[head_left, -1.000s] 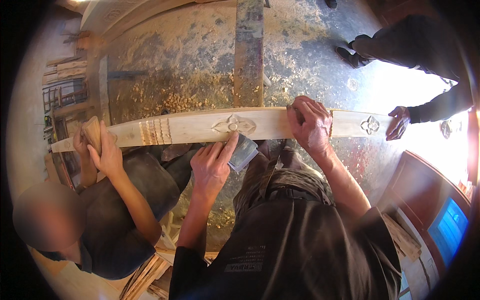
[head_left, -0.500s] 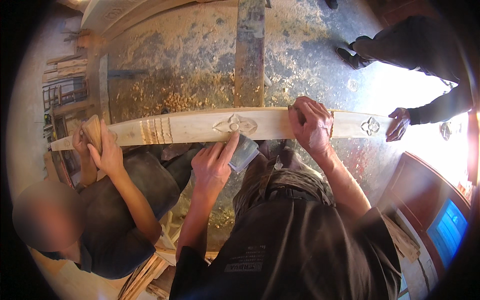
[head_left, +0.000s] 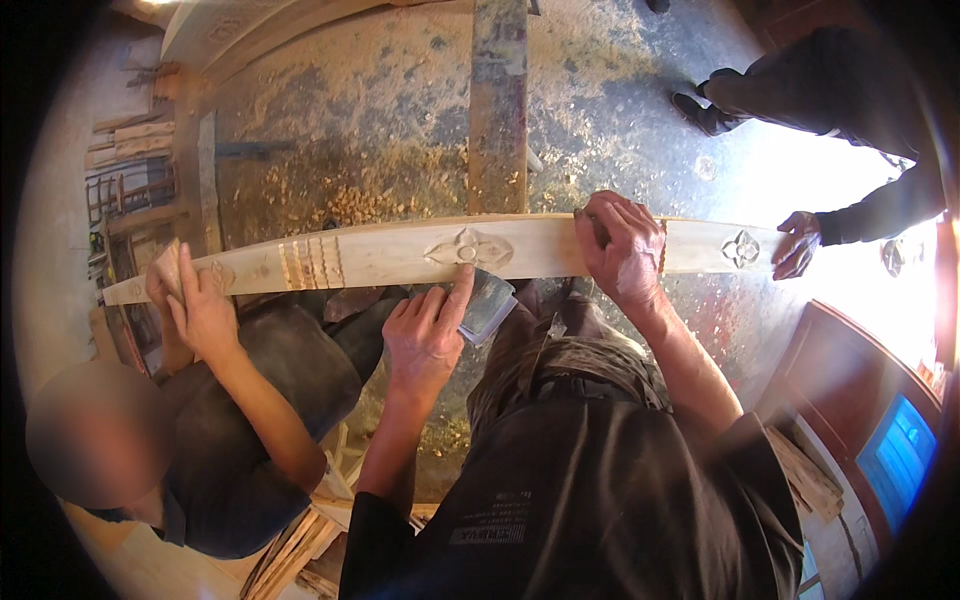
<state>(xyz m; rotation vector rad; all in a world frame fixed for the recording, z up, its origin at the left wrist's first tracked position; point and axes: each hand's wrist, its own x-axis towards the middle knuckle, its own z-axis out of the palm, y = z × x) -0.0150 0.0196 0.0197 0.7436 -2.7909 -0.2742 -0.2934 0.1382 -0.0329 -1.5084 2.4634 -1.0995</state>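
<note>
A long, pale wooden board point(head_left: 380, 255) with carved flowers and rippled bands runs across my view. My left hand point(head_left: 428, 335) holds a grey folded sheet, apparently sandpaper point(head_left: 487, 305), its extended index finger touching the central carved flower point(head_left: 468, 247) at the board's lower edge. Farther right, my right hand point(head_left: 620, 250) is closed over the board, fingers curled over its top edge beside a rippled band; what lies inside the curl is hidden.
A co-worker point(head_left: 270, 390) at my left holds a small wooden block point(head_left: 172, 265) at the board; another person's hand point(head_left: 797, 243) grips its right part. A plank point(head_left: 497, 100) lies beyond, over a shaving-strewn floor point(head_left: 330, 170). Wood pieces point(head_left: 135, 140) line the left wall; a reddish panel point(head_left: 820, 370) stands right.
The co-worker's hands and wooden block at my left have shifted slightly left and turned. My own hands stay almost exactly where they were.
</note>
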